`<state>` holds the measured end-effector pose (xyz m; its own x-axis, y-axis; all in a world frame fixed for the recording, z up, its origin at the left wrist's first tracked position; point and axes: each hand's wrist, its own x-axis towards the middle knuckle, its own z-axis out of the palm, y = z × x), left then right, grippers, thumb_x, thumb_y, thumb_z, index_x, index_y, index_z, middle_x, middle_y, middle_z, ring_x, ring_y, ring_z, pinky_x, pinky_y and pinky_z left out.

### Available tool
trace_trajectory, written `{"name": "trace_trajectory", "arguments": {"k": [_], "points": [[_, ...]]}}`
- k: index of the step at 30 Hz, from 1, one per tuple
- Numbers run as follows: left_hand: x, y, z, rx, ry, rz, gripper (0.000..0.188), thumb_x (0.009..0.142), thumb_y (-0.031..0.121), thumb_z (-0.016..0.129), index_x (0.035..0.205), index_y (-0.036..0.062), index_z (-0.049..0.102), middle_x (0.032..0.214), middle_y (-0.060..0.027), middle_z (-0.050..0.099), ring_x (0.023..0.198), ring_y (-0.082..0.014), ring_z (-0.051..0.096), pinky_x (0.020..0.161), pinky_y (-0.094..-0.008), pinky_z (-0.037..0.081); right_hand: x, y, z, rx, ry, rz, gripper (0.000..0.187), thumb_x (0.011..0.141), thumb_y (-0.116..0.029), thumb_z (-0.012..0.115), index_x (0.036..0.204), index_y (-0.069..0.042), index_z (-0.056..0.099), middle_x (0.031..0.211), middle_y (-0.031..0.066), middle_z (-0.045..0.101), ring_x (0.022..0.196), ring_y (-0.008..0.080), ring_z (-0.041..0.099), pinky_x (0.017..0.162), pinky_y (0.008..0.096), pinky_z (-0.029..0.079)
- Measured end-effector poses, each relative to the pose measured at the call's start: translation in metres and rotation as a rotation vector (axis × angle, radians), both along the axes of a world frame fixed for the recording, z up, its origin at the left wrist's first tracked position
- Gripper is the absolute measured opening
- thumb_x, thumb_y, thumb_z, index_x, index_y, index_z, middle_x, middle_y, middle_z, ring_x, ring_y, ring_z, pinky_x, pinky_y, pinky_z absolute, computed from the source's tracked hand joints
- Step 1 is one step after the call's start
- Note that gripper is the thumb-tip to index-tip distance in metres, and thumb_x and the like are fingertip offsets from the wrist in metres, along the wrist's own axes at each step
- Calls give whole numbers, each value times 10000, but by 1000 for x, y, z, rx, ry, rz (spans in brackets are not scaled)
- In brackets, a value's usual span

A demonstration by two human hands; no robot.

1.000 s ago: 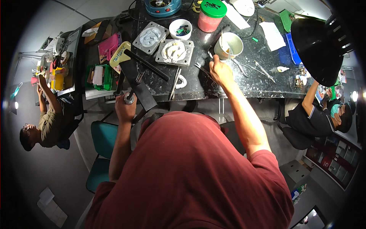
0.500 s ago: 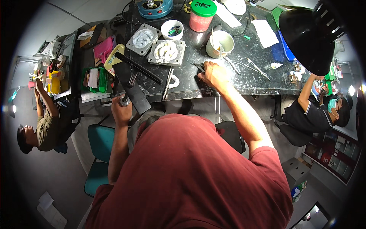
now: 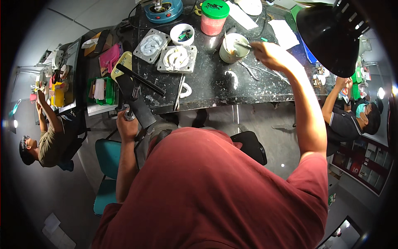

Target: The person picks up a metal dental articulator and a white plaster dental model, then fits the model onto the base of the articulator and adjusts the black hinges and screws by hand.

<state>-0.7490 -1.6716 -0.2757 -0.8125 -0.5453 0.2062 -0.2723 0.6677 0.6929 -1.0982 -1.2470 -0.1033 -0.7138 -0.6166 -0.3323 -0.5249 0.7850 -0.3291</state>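
Observation:
My right hand (image 3: 271,56) is closed around a slim dark-handled tool (image 3: 245,45), held above the cream-coloured bowl (image 3: 228,57). The tool's end reaches over the bowl's opening, where a pale stick also leans. At the left, beside the table edge, my left hand (image 3: 126,124) is closed around a metal knob-like cylinder (image 3: 130,115), next to a dark flat bar (image 3: 143,112). Two grey metal mould halves (image 3: 165,65) with white horseshoe-shaped fillings lie on the table. A small white curved piece (image 3: 232,79) sits on the tabletop in front of the bowl.
Behind stand a green-lidded pink tub (image 3: 212,27), a blue device (image 3: 163,12) and a white bowl (image 3: 182,35). Metal pliers (image 3: 250,71) lie right of the bowl. A black lamp shade (image 3: 327,41) overhangs the right. People (image 3: 49,141) work at either side.
My right hand has moved up and right from the tabletop to the bowl with the dark tool, uncovering the white curved piece. My left hand keeps its hold on the metal cylinder.

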Motion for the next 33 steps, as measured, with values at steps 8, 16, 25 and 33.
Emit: {"name": "trace_trajectory", "arguments": {"k": [8, 16, 25, 33], "points": [[-36, 19, 53, -262, -48, -3, 172, 735, 96, 760, 882, 29, 700, 844, -141, 677, 877, -348, 626, 800, -420, 501, -37, -63, -26, 455, 551, 41, 178, 783, -149, 600, 853, -49, 728, 867, 143, 730, 784, 345, 716, 744, 433, 556], [-13, 8, 48, -264, -59, 49, 115, 758, 94, 715, 867, 57, 709, 824, -132, 675, 859, -340, 613, 804, -420, 492, 126, -128, -27, -24, -78, 154, 270, 922, -197, 547, 1166, -145, 650, 1104, 123, 670, 1029, 288, 658, 868, 409, 536], [3, -11, 19, -86, -74, 114, 189, 769, 65, 665, 939, 1, 716, 894, -162, 685, 918, -353, 635, 815, -431, 507, 148, -156, -158, -242, 109, 564, 295, 888, -144, 542, 1156, -103, 659, 1174, 38, 586, 1094, 238, 543, 938, 361, 491], [1, -8, 16, -1, -92, 158, 169, 781, 50, 677, 927, -32, 697, 926, -206, 675, 883, -358, 663, 790, -427, 516, 131, -182, -173, -405, 178, 756, 271, 837, -142, 560, 1088, -91, 648, 1065, 42, 611, 1070, 231, 544, 938, 359, 472]]}}
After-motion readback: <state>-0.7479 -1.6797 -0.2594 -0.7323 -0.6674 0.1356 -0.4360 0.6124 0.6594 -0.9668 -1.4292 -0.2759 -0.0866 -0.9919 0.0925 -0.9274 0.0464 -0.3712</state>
